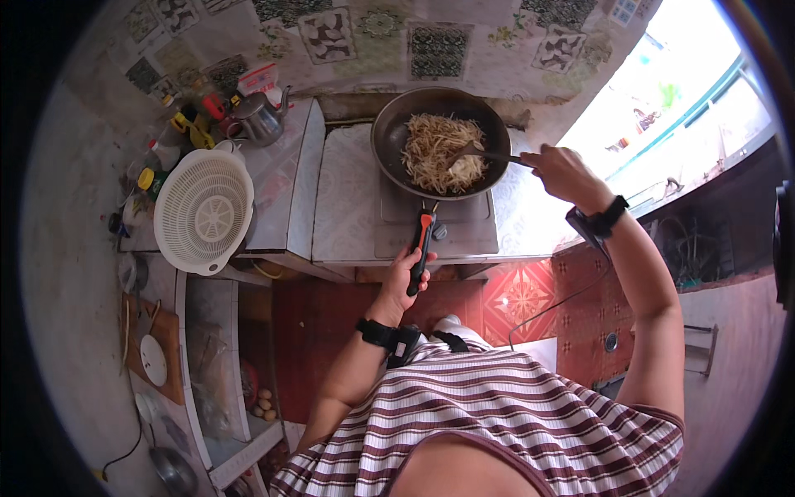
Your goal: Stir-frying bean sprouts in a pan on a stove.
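Observation:
A dark frying pan (388,121) sits over the single-burner cooktop (388,214), partly covering it. My left hand (404,276) grips its black and orange handle from below. Inside the pan lies a heap of pale shredded food (438,133), browned in parts, with a whitish clump on its right side. My right hand (562,174) holds the dark handle of a spatula (497,156), right of the pan. The spatula's brownish head rests against the food beside the whitish clump. Its far edge is hidden in the shreds.
On the left counter stand a white plastic colander (214,214), a metal kettle (258,121) and several bottles. Below, a wooden cutting board (163,335) lies with a white round thing and what looks like a knife on it. A bright window opening (677,105) is at the right. A cable hangs from my right wrist strap.

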Tool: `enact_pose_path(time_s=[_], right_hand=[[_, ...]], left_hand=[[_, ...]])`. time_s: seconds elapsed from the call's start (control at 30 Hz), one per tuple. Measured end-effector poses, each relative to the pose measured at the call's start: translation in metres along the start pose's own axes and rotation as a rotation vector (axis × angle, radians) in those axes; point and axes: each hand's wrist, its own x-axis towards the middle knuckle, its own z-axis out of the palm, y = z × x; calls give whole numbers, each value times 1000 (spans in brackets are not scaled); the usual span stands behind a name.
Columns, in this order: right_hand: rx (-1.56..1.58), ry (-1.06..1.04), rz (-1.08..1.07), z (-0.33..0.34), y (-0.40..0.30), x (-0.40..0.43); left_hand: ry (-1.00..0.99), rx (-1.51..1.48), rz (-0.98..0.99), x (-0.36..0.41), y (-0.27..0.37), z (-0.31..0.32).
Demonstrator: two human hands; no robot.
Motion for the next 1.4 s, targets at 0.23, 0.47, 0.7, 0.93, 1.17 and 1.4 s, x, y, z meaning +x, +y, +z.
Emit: enact_pose_path(time_s=[0.23,0.47,0.7,0.93,1.17,1.4], right_hand=[[-87,-79,-27,12,-19,-26],[-12,52,53,60,-36,8],[-164,213,131,27,34,47],[720,-313,317,103,62,119],[18,102,-36,95,20,83],[-188,142,-173,61,-7,21]], left_hand=[[-24,-8,-30,-1,3,2],[-20,-9,-36,-3,5,2],[-44,18,-31,-5,6,1],[-86,-17,-30,-5,8,0],[-67,-6,-52,-4,9,0],[-36,22,-69,-5,10,0]])
